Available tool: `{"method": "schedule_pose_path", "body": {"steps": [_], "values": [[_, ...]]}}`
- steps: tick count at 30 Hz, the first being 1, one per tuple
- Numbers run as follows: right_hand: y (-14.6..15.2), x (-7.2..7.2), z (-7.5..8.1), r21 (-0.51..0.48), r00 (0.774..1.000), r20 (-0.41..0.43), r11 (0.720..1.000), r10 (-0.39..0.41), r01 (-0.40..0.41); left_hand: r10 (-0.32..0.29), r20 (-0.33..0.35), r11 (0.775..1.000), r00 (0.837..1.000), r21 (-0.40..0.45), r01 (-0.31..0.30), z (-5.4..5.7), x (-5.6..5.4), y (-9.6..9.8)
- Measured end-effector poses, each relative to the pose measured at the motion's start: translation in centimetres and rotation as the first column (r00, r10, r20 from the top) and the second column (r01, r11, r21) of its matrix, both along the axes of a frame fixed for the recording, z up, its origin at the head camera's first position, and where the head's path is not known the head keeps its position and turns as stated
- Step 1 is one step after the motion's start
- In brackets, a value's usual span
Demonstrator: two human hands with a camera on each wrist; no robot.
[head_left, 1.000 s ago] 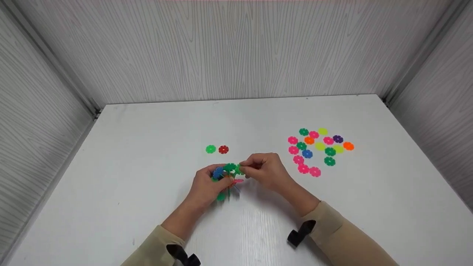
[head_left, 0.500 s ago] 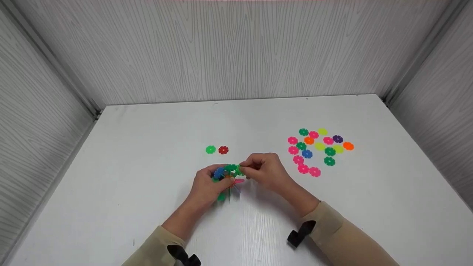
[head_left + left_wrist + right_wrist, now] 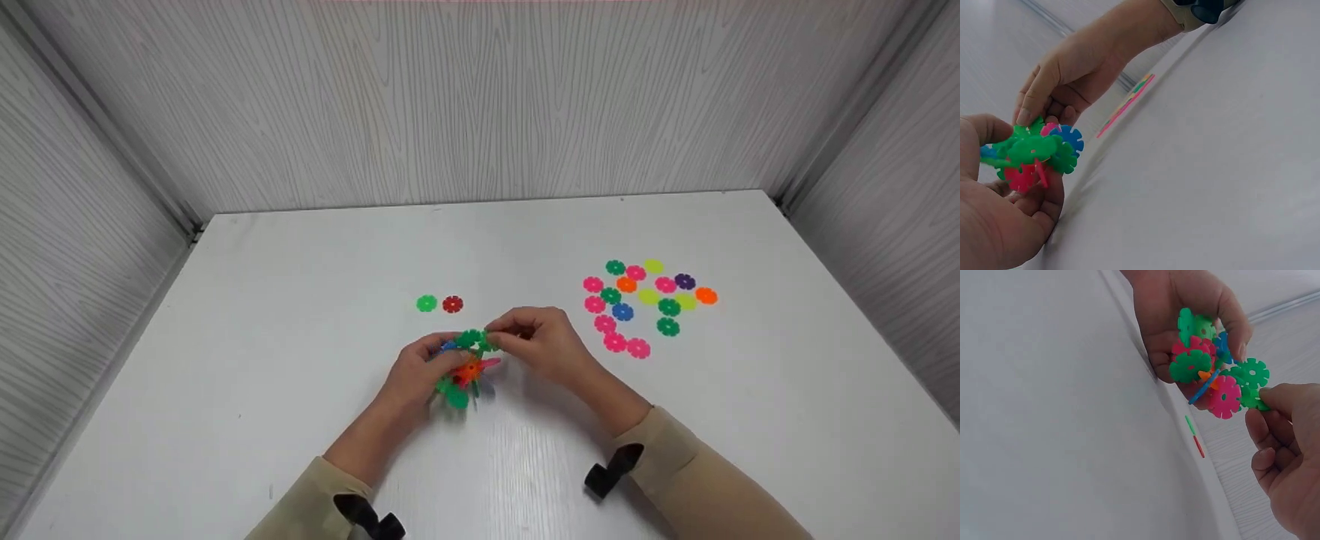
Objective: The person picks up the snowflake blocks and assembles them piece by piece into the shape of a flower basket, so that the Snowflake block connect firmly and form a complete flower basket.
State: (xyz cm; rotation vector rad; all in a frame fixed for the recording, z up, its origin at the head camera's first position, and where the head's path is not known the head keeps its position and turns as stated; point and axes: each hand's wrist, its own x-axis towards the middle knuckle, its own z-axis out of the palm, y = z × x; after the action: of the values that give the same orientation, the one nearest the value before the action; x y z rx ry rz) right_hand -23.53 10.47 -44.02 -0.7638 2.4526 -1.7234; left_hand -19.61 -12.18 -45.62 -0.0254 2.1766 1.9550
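A ball-like cluster of interlocked snowflake discs (image 3: 1224, 396) in green, pink, blue and orange is held over the table. My left hand (image 3: 415, 377) grips it from the left, with fingers curled behind it in the left wrist view. My right hand (image 3: 541, 341) pinches a light green snowflake disc (image 3: 1252, 400) between thumb and index finger at the cluster's right side. That disc meets a darker green disc (image 3: 1254, 373) of the cluster. An orange disc (image 3: 470, 369) shows at the middle of the cluster, near my left thumb.
A bright green disc (image 3: 427, 303) and a red disc (image 3: 452, 304) lie flat beyond the hands. To the right lies a loose group of pink, green, yellow, orange, blue and purple discs, among them a blue disc (image 3: 622, 312). Grey panels (image 3: 480, 105) enclose the white table (image 3: 300, 300).
The cluster has turned in my left hand, so its orange centre and lower green disc show more. My left thumb has shifted up off the centre. The right hand still pinches the light green disc.
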Motion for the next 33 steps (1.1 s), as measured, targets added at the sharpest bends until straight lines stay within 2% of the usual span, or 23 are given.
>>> {"method": "schedule_pose_path", "body": {"steps": [3,8,11,13,16,19,22,26,33], "values": [[0.2,-0.2,0.1,0.023,1.000,-0.006,1.000,0.002,-0.002,-0.043,0.013,0.999,0.999,-0.004,0.043,0.2,0.1,-0.2],[0.3,-0.2,0.3,0.044,0.999,-0.029,0.999,0.023,-0.022,-0.135,-0.038,0.987,0.990,-0.097,0.131,0.4,0.0,-0.3],[0.2,-0.2,0.3,0.056,0.999,-0.036,0.998,0.037,-0.035,-0.181,-0.066,0.978,0.981,-0.118,0.172,0.4,0.0,-0.4],[0.3,-0.2,0.5,0.062,0.998,-0.038,0.997,0.053,-0.051,-0.189,-0.072,0.975,0.979,-0.129,0.179,0.4,0.1,-0.4],[0.8,-0.3,0.8,0.067,0.997,-0.044,0.996,0.059,-0.056,-0.166,-0.057,0.982,0.984,-0.106,0.159,0.2,0.1,-0.3],[2.5,-0.6,1.1,0.065,0.998,-0.052,0.998,0.018,-0.015,-0.117,-0.029,0.992,0.993,-0.054,0.115,-0.2,0.0,-0.2],[5.5,-1.1,1.3,0.074,0.998,-0.039,0.995,-0.058,0.061,-0.077,-0.010,0.997,0.997,0.015,0.077,-0.5,-0.1,-0.2],[10.4,-1.5,1.0,0.103,0.988,0.017,0.984,-0.151,0.148,-0.043,0.002,0.998,0.999,0.051,0.043,-0.8,-0.2,-0.2],[16.7,-1.2,0.3,0.244,0.966,0.072,0.944,-0.247,0.223,-0.024,0.011,0.997,1.000,0.076,0.023,-0.6,-0.3,-0.3]]}}
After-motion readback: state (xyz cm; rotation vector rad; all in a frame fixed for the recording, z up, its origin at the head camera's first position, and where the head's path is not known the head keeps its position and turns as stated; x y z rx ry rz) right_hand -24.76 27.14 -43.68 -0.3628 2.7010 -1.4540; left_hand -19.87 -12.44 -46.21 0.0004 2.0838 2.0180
